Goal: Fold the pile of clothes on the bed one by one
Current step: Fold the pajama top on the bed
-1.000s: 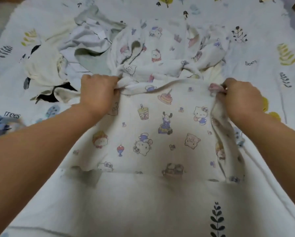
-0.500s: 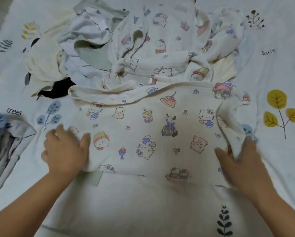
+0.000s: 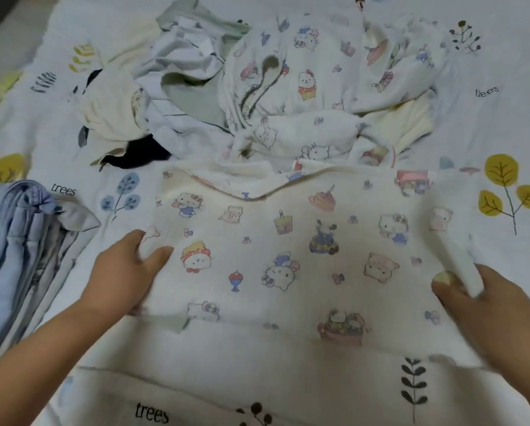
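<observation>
A cream garment (image 3: 288, 241) printed with cartoon cats and bears lies spread flat on the bed in front of me. My left hand (image 3: 125, 269) rests on its left edge, fingers loosely spread. At the right edge, my right hand (image 3: 484, 305) pinches a raised fold of the cloth between thumb and fingers. Behind the garment sits the pile of clothes (image 3: 226, 96): a matching cartoon-print piece, a pale green and white striped item, a cream one and something black.
The bed sheet (image 3: 487, 124) is white with tree and leaf prints and the word "trees". A stack of folded pale blue clothes (image 3: 18, 250) lies at the left edge, close to my left forearm.
Both hands let go of the garment's far edge and came back toward me to its sides. The left now lies on the left edge; the right has taken up a fold at the right edge.
</observation>
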`<state>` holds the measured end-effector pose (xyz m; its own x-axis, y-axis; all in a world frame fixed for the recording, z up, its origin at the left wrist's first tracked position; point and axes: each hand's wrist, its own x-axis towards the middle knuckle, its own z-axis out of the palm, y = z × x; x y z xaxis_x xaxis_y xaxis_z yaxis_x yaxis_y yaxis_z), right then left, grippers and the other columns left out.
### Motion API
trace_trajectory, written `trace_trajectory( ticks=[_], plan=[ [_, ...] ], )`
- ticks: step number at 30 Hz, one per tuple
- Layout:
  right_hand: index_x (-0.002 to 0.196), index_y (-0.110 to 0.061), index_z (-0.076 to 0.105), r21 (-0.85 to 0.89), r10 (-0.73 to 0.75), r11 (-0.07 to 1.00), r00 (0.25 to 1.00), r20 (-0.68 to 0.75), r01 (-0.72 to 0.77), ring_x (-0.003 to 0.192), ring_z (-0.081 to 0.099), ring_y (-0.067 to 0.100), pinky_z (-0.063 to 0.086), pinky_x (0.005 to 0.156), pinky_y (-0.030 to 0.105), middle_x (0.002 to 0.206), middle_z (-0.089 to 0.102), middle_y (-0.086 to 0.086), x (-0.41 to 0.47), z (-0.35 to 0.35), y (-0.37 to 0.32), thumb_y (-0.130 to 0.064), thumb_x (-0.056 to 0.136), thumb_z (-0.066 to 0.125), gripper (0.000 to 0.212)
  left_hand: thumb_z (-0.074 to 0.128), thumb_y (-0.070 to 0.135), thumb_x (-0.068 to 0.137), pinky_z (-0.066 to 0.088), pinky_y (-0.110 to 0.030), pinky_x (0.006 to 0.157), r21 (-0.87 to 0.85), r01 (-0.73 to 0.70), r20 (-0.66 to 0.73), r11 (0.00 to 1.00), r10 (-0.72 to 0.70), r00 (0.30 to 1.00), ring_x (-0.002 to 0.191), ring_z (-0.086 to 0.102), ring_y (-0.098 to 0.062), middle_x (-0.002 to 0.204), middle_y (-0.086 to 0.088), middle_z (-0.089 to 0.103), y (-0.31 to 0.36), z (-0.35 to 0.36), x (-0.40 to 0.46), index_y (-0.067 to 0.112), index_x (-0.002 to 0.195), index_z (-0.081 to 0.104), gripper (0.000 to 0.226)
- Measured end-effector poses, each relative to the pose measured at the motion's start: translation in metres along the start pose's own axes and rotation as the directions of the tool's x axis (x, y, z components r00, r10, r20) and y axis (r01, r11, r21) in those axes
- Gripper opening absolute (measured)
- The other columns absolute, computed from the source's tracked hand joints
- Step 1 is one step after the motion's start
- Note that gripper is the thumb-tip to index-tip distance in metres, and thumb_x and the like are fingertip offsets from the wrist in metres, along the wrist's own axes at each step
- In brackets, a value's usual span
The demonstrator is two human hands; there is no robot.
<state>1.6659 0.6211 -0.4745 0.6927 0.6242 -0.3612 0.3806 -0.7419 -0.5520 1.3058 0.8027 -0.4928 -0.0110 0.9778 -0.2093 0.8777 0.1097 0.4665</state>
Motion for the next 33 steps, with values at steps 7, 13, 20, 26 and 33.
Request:
trace_trajectory(
  ticks=[7,13,20,26,33],
  plan=[
    [0.088,-0.008,0.062,-0.077,0.262,0.965,0.942,0.211,-0.251,0.074,0.054,0.024,0.038,0.071,0.034,0.072,0.060,0.006,-0.055,0.014,0.036,-0.062,0.064,0.070,0.060,0.064,0.040,0.082,0.035,-0.027,0.051,0.213,0.075,0.216,0.974,-0.122,0.969,0.064,0.055,-0.019,0.071,-0.001,0.063,-0.048,-0.013,-0.045,0.009,0.110,0.056,0.042],
    [0.125,-0.015,0.047,0.041,0.219,0.976,0.973,-0.071,-0.216,0.094,0.061,0.032,0.047,0.083,0.047,0.108,0.064,0.011,-0.037,0.023,0.028,-0.049,0.075,0.068,0.064,0.069,0.046,0.075,0.044,-0.037,0.076,-0.034,0.133,0.104,0.991,-0.129,0.986,0.091,0.056,-0.022,0.109,-0.007,0.059,-0.039,0.004,-0.018,0.010,0.138,0.031,0.082],
    [0.065,-0.009,0.042,0.005,0.126,0.992,0.979,-0.162,-0.127,0.061,0.047,0.028,0.033,0.053,0.034,0.061,0.046,0.008,0.017,0.030,0.017,-0.027,0.090,0.056,0.033,0.062,0.030,0.087,0.043,-0.041,0.086,-0.136,0.043,0.009,0.990,-0.043,0.999,0.102,0.056,-0.035,0.108,-0.020,0.060,0.007,0.025,0.048,0.006,0.126,0.048,0.048],
    [0.080,0.005,0.046,0.104,0.176,0.983,0.919,-0.353,-0.149,0.078,0.053,0.038,0.040,0.070,0.048,0.077,0.052,0.026,0.046,0.023,0.022,-0.035,0.093,0.046,0.042,0.045,0.026,0.095,0.025,-0.027,0.061,-0.146,-0.087,-0.264,0.985,0.046,0.963,0.066,0.044,-0.027,0.059,-0.003,0.044,0.024,0.019,0.077,0.006,0.076,0.049,0.028],
    [0.137,-0.008,0.037,-0.313,-0.179,0.947,0.924,-0.337,0.070,0.125,0.034,0.038,0.029,0.100,0.049,0.135,0.042,0.021,0.060,0.046,-0.022,-0.028,0.086,0.059,0.059,0.054,0.021,0.084,0.034,-0.048,0.096,0.218,-0.291,-0.045,0.932,0.308,0.950,0.117,0.043,-0.039,0.126,-0.022,0.049,0.050,0.043,0.076,0.005,0.130,0.045,0.050]
  ],
)
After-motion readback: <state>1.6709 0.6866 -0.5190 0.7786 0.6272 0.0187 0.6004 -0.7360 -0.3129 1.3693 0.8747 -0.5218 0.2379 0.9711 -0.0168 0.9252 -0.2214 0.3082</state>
